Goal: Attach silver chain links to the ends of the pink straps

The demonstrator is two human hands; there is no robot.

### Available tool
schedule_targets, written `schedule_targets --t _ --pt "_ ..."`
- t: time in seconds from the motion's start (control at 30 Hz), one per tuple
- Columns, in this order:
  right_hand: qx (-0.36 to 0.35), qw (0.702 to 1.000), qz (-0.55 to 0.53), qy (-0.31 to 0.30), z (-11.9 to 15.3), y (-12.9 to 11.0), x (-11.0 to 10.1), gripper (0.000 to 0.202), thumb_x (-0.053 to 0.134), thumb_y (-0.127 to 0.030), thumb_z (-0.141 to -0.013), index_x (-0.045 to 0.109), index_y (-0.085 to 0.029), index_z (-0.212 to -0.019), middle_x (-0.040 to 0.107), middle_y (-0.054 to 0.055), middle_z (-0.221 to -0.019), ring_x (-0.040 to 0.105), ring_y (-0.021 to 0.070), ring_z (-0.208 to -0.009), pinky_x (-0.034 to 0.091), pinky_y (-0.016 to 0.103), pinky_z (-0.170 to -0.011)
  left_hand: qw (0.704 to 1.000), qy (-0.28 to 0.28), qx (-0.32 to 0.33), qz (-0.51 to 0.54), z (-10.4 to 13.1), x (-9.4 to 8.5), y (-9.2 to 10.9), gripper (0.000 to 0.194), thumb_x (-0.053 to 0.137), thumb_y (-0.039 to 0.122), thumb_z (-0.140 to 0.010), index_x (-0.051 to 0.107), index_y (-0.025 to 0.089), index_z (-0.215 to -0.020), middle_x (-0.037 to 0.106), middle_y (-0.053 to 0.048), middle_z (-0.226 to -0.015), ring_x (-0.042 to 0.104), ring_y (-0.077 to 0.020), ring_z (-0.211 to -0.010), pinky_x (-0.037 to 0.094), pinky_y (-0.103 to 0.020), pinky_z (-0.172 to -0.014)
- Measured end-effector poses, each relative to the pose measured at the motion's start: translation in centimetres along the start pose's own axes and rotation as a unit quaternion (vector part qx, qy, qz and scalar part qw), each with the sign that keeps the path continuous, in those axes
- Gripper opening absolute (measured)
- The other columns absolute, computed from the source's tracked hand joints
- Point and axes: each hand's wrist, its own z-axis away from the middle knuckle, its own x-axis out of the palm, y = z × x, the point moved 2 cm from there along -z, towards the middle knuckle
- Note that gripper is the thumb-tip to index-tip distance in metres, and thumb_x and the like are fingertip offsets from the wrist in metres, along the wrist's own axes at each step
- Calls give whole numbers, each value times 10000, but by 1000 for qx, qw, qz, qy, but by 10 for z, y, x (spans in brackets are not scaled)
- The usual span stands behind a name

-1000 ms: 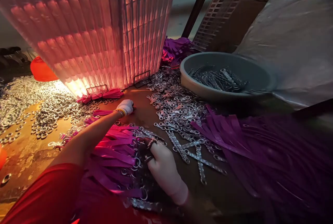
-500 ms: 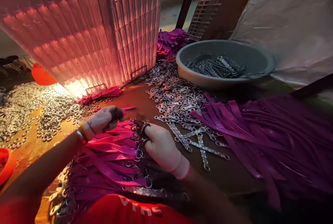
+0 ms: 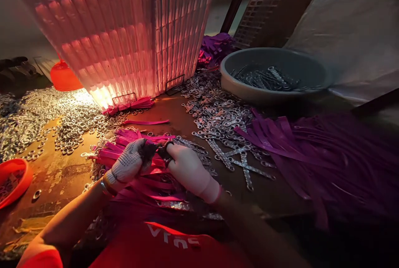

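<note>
My left hand (image 3: 132, 161), in a dotted white glove with darkened fingertips, is closed in front of my chest. Its fingertips meet those of my right hand (image 3: 189, 169), and whatever they pinch is hidden. That right hand, gloved in plain white, is closed on a small dark tool (image 3: 164, 151) with loops round the fingers; its exact kind is unclear. Beneath both hands lies a heap of flat magenta straps (image 3: 163, 195), with metal rings and braided metal chain pieces (image 3: 174, 205) along its right side.
Small metal rings (image 3: 73, 129) are piled at left, near an orange bowl (image 3: 18, 180). A lit red lamp (image 3: 64, 76) hangs beside a ribbed translucent panel (image 3: 124, 39). Right of it are loose chain pieces (image 3: 218, 118), a grey basin (image 3: 230, 87) and more purple straps (image 3: 311, 156).
My left hand has come down and right to meet my right hand, which has shifted slightly left. The camera view has turned a little left.
</note>
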Motion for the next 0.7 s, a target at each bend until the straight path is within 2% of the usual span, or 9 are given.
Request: schedule_targets --t 0.13,0.23,0.37,0.5,0.6,0.7 --pt "-15 999 9 36 4 0 0 149 515 -101 -791 627 -193 -757 668 35 -750 541 164 -663 274 285 -600 997 -25 -20 73 2 -3 -6 253 599 375 -844 567 154 -725 442 48 -482 328 -43 -376 250 -167 -376" --pt "-46 996 55 47 5 -4 -3 158 520 -87 -757 644 -184 -771 677 59 -832 551 170 -695 284 290 -612 996 -31 -43 69 6 -7 -10 274 612 393 -843 581 143 -735 496 29 -534 336 -30 -377 241 -156 -370" --pt "-43 991 122 21 10 -13 -3 166 538 -117 -779 676 -170 -853 679 88 -875 573 188 -708 280 308 -597 998 -33 -52 -11 15 -8 -12 302 542 396 -880 570 158 -695 490 28 -482 372 -48 -357 245 -159 -360" --pt "-62 978 195 23 18 -20 2 168 519 -136 -851 681 -163 -813 672 122 -842 582 198 -694 243 329 -563 992 -35 -58 -104 18 -8 -6 326 522 384 -894 547 168 -652 488 28 -495 364 -52 -357 238 -180 -363" --pt "-105 966 235 23 23 -22 6 260 461 -92 -896 674 -157 -762 665 141 -810 589 207 -701 225 334 -548 985 -74 -29 -152 14 -10 -5 267 516 275 -873 557 164 -633 504 13 -517 388 -70 -413 257 -195 -401" --pt "-126 962 242 -9 24 -20 8 261 465 -70 -887 669 -151 -747 667 147 -806 597 217 -701 214 333 -535 972 -113 26 -202 9 -9 -11 204 491 99 -782 592 162 -616 572 -9 -575 435 -99 -500 319 -216 -481"
